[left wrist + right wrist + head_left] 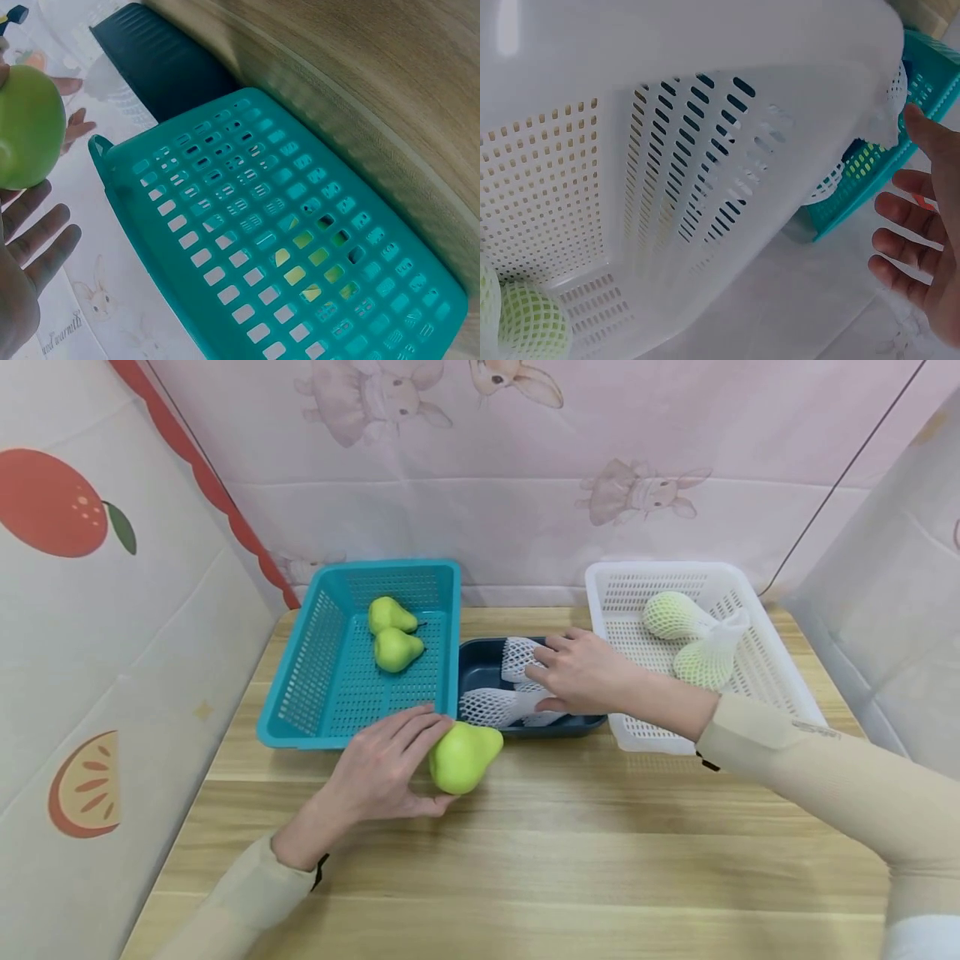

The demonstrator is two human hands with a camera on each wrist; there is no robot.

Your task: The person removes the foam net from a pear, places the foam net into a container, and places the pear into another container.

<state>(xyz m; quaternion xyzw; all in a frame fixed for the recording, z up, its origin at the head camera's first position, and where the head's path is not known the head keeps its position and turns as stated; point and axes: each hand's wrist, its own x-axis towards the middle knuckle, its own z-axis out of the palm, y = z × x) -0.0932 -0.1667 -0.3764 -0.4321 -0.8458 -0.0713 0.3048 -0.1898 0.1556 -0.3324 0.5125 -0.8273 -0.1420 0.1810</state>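
Observation:
My left hand (386, 768) (19, 277) holds a bare green pear (461, 758) (28, 127) between thumb and fingers, above the table in front of the teal basket (300, 742) (251, 225). My right hand (585, 672) (922, 225) reaches over the dark tray (480, 664) (161, 64), its fingers spread and slightly bent at the white foam nets (491, 706) (896, 94). Whether its fingertips pinch a net is unclear. Two bare pears (397, 649) lie in the teal basket. Two netted pears (705, 662) (532, 322) lie in the white basket (630, 737) (705, 45).
The dark tray stands between the teal basket on the left and the white basket on the right. Wooden table surface (540, 852) extends in front of them. Printed cloth walls (487, 543) rise behind and at both sides.

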